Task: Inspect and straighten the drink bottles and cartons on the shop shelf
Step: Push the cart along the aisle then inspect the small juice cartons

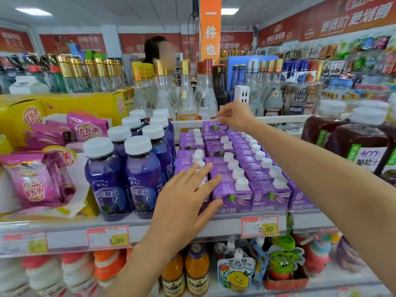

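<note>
While my left grip (186, 198) lies flat and wide open, fingers straight and spread over the tops of the front-left purple cartons (252, 168), my right grip (234, 115) is way at the back of the same block. Its fingers are curled in, pinching the top edge of one raised carton (214, 128) that stands higher than the rest. The left one isn't holding anything, it's just touching the carton tops by a couple of white caps. The cartons sit in tidy rows on the shelf (70, 240), fronts facing me, above a price tag reading 2.50 (260, 226). Right beside them on the left are the blue-purple bottles (120, 168) with white lids, upright in two rows, over a 3.00 tag (108, 236). Pink sachets (36, 181) are piled further left, and big dark juice bottles (360, 144) stand off to the right. Behind the back rail there's a row of clear glass bottles (186, 93), and a person (153, 48) is standing beyond those. Can't tell if the raised carton is lifted clear or resting on the ones under it.
</note>
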